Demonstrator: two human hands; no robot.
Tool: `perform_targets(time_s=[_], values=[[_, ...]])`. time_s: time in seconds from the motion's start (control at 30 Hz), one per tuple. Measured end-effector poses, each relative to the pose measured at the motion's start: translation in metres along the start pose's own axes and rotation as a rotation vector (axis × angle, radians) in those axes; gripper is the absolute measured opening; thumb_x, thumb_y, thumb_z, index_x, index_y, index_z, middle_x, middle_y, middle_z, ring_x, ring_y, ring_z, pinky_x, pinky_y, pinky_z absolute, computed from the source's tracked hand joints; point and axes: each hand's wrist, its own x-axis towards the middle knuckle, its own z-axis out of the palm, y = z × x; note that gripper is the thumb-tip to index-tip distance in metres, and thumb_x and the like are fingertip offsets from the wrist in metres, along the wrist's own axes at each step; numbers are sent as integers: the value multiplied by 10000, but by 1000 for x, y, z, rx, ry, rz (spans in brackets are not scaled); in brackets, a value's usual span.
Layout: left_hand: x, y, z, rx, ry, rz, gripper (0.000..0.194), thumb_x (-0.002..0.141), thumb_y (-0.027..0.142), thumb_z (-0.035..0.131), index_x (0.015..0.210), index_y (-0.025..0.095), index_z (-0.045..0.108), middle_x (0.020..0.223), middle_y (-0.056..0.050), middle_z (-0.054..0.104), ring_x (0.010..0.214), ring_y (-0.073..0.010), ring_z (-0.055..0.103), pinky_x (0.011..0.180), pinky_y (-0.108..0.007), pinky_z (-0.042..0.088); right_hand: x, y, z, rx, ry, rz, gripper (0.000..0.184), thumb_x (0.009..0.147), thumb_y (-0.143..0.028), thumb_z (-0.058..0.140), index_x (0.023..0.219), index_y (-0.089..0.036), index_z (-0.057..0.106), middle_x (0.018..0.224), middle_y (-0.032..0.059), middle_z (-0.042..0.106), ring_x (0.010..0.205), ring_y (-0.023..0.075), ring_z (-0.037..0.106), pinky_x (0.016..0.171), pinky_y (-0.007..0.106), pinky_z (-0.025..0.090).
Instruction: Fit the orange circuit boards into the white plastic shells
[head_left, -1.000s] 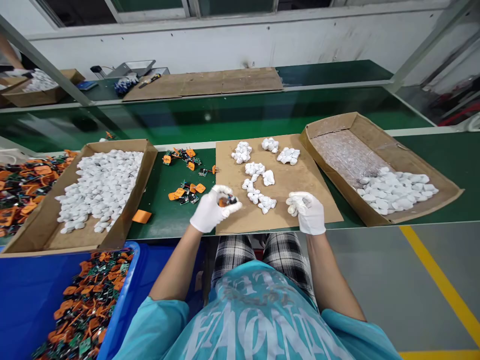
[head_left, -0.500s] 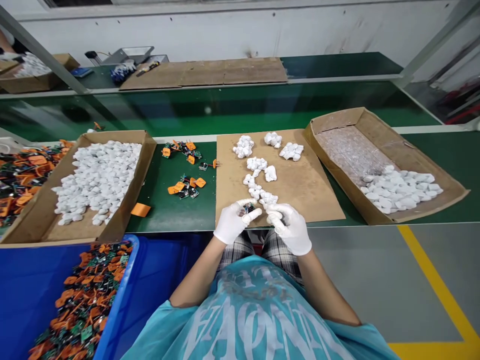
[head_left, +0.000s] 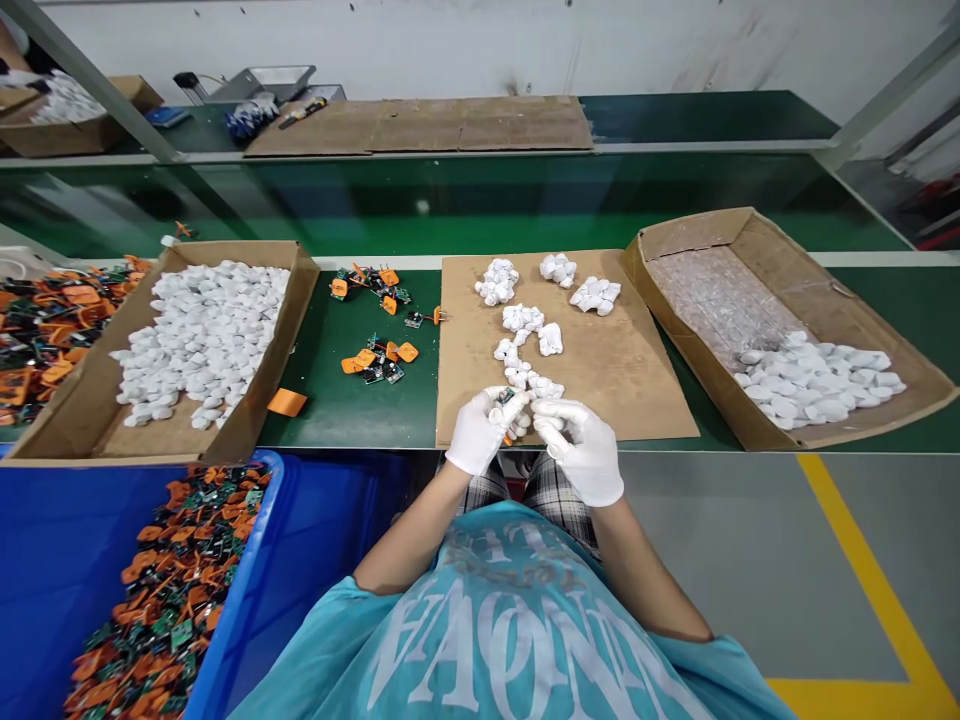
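My left hand [head_left: 477, 432], in a white glove, is closed on a small circuit board [head_left: 505, 396] with an orange part, mostly hidden by the fingers. Beside it, my right hand [head_left: 586, 455], gloved as well, has thumb and fingers pinched together close to the board. Whatever sits between its fingertips is too small to make out. Both hands are over the near edge of a brown cardboard sheet [head_left: 630, 390]. Small white pieces [head_left: 522, 318] lie on the sheet in several clumps, one clump just beyond my fingertips.
Left stands a carton [head_left: 300, 300] of white pieces [head_left: 210, 335]; orange-and-green board assemblies [head_left: 379, 360] lie beside it. A blue bin [head_left: 259, 520] below holds more assemblies. At right, another carton [head_left: 750, 235] holds white pieces. A co-worker's arm [head_left: 11, 50] shows far left.
My left hand has moved right with the circuit board, to the sheet's near edge. My right hand has come left to meet it. The view has shifted slightly.
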Motion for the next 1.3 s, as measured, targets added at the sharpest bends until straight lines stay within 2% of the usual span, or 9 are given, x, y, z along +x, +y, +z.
perform_targets(time_s=[0.07,0.17,0.27,0.37,0.67,0.83,0.97,1.17,1.3], values=[[2,-2,2,6,38,25,443,636,571,734,776,168,615,513,30,605,429,-95,539,460,-218,431,4,-5,2,-29,-2,-86,181,810,-295,654,980,-238,682,1044,76,700,961,211,668,849,374,557],[2,-3,1,0,29,42,493,679,632,671,840,166,664,542,19,615,468,-105,550,479,-226,436,7,-7,6,4,-12,-66,247,837,-271,620,1078,-233,661,1020,66,714,891,192,693,786,345,586],[1,-1,-4,-135,-115,-1,569,738,688,570,939,170,691,667,-23,679,580,-145,613,558,-262,486,10,-5,8,-89,25,-132,208,843,-254,614,1040,-244,680,988,51,731,894,201,702,841,372,584],[-1,1,-9,-293,-263,-89,525,708,612,663,962,154,688,804,-67,717,704,-194,664,651,-314,527,14,-5,6,-180,73,-255,185,845,-236,614,1007,-269,697,1038,43,726,1023,223,678,953,404,546],[-3,-3,-8,-380,-255,-116,450,656,503,772,919,149,683,923,-96,723,896,-238,675,748,-345,537,20,-8,3,-346,39,-444,248,890,-202,561,1082,-303,681,1089,38,702,1025,204,675,905,371,573],[-3,0,-10,-421,-289,-110,365,672,435,780,906,167,700,988,-78,715,876,-202,663,758,-326,528,26,-2,3,-332,-42,-551,254,884,-191,569,1096,-276,680,1107,66,697,1067,223,654,916,414,553],[-3,-4,-16,-425,-287,-130,399,645,391,816,969,178,724,1003,-68,716,875,-175,658,760,-283,520,21,2,9,-109,-7,-455,208,885,-172,576,1013,-283,696,1073,44,707,1035,193,663,943,397,542],[-2,-6,-21,-403,-272,-183,464,611,319,850,1038,184,727,994,-76,728,806,-154,668,738,-258,523,17,6,18,137,2,-68,219,853,-295,622,1062,-236,647,1076,81,704,992,211,679,851,376,578],[-2,-6,-16,-430,-188,-144,475,520,299,895,947,157,743,920,-70,743,767,-158,679,742,-264,526,18,2,15,39,28,-131,141,842,-253,627,974,-230,670,1013,74,717,1054,223,656,938,408,538]])
